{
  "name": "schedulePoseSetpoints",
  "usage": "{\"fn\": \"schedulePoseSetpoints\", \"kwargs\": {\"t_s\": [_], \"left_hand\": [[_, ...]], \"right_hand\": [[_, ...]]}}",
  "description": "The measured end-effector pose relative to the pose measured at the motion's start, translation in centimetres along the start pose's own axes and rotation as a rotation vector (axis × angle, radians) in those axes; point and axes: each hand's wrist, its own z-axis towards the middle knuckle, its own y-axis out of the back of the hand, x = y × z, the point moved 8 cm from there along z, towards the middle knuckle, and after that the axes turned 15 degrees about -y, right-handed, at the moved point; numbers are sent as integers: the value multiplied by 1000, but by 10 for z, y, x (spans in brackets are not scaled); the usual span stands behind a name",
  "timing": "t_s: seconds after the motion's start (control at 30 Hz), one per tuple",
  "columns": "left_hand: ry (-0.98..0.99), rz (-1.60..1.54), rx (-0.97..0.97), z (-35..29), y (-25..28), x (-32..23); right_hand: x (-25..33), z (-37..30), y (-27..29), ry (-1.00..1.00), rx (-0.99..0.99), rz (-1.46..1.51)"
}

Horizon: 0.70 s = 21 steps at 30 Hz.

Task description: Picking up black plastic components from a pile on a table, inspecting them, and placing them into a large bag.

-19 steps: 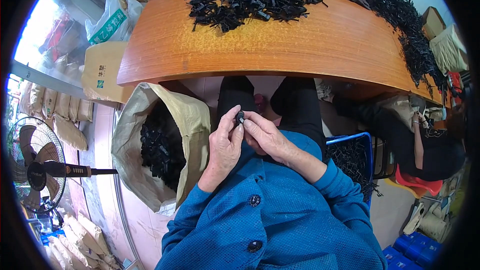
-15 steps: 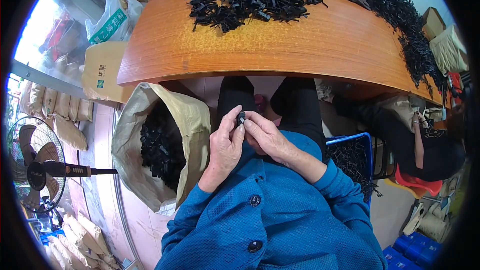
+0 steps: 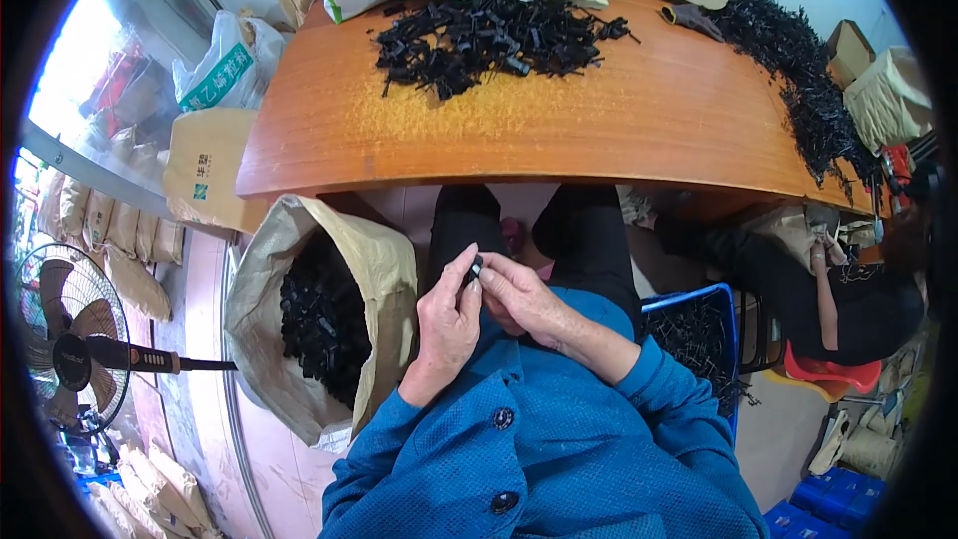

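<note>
Over my lap, my left hand (image 3: 449,324) and my right hand (image 3: 521,297) meet at the fingertips. Between them they pinch a small black plastic part (image 3: 475,269) with a pale glint on it; most of it is hidden by the fingers. Beside my left arm stands a large open woven sack (image 3: 384,269), holding many black plastic parts (image 3: 324,324). Ahead on the wooden table (image 3: 559,145) lies a heap of similar black pieces (image 3: 489,45).
Right of my lap sits a blue crate (image 3: 689,294) with thin black pieces. A long black pile (image 3: 798,80) covers the table's right side. A standing fan (image 3: 75,359) is at the left. Another person (image 3: 848,309) sits at the right near a red stool (image 3: 833,371).
The view has tilted up slightly, so the table and bags sit lower in the picture. Both hands still pinch the small black part, with little change in their grip.
</note>
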Motion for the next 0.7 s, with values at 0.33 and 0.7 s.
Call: {"fn": "schedulePoseSetpoints", "kwargs": {"t_s": [0.33, 0.7], "left_hand": [[143, -30, -93, 6, 50, 8], [509, 488, -109, -47, 204, 84]], "right_hand": [[62, 24, -19, -20, 305, -661], [224, 103, 168, 381, -1176, -1074]]}}
